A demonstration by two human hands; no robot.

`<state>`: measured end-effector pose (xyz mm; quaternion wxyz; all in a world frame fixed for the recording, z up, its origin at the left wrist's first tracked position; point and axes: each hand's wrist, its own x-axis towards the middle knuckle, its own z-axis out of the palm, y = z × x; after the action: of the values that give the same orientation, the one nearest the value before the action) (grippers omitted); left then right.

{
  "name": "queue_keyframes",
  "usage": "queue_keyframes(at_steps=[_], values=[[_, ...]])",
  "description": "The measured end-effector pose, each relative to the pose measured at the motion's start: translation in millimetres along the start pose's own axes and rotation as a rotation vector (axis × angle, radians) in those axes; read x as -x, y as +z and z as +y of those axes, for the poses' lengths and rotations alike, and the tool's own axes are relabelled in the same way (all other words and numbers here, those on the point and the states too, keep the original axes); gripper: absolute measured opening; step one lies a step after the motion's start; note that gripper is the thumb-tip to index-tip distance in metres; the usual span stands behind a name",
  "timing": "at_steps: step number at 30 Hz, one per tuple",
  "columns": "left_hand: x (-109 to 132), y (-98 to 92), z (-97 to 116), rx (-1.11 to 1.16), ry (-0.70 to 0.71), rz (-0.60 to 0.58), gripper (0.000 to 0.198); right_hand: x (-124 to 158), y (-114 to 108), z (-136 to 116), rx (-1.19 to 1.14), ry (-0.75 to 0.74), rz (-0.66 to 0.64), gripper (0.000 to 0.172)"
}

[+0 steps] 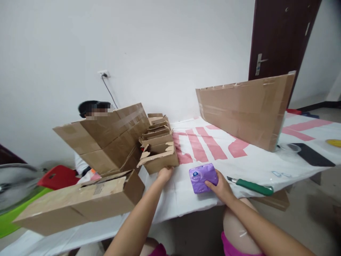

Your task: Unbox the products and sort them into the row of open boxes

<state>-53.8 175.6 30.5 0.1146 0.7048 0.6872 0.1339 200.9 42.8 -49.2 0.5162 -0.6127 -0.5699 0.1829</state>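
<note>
My right hand grips a purple plastic-wrapped pack of tissues from its right side, thumb on top, over the white table cover. At the lower front edge of a small open cardboard box, my left hand is closed against the cardboard; its fingertips are partly hidden. The box's torn flaps stand up around its opening. Behind it, several similar open cardboard boxes form a row toward the wall. A green utility knife with its blade out lies right of my right hand.
A long cardboard box lies at the left front. Tall cardboard panels stand at left and right. Behind the left panel sits a person. A dark flat object and a clear round lid lie at right.
</note>
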Motion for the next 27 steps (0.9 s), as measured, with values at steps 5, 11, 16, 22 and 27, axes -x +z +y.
queue_keyframes(at_steps=[5, 11, 16, 22, 27], values=[[41.9, 3.5, 51.0, 0.144, 0.394, -0.2, 0.043, -0.2, -1.6, -4.4, 0.092, -0.064, -0.079, 0.067], [61.5, -10.9, 65.8, 0.028, 0.605, -0.308, 0.087, 0.0, -3.7, -1.3, 0.089, -0.115, -0.139, 0.067], [44.6, -48.1, 19.0, -0.238, 0.402, -0.168, 0.083, 0.6, 1.9, 8.0, 0.045, -0.08, -0.112, 0.059], [49.4, -71.7, -25.8, -0.457, 0.128, 0.088, 0.071, 0.6, 3.9, 10.9, 0.069, -0.103, -0.123, 0.046], [57.6, -87.3, -40.4, -0.521, 0.165, 0.1, 0.053, 0.4, 2.6, 10.0, 0.077, -0.106, -0.14, 0.037]])
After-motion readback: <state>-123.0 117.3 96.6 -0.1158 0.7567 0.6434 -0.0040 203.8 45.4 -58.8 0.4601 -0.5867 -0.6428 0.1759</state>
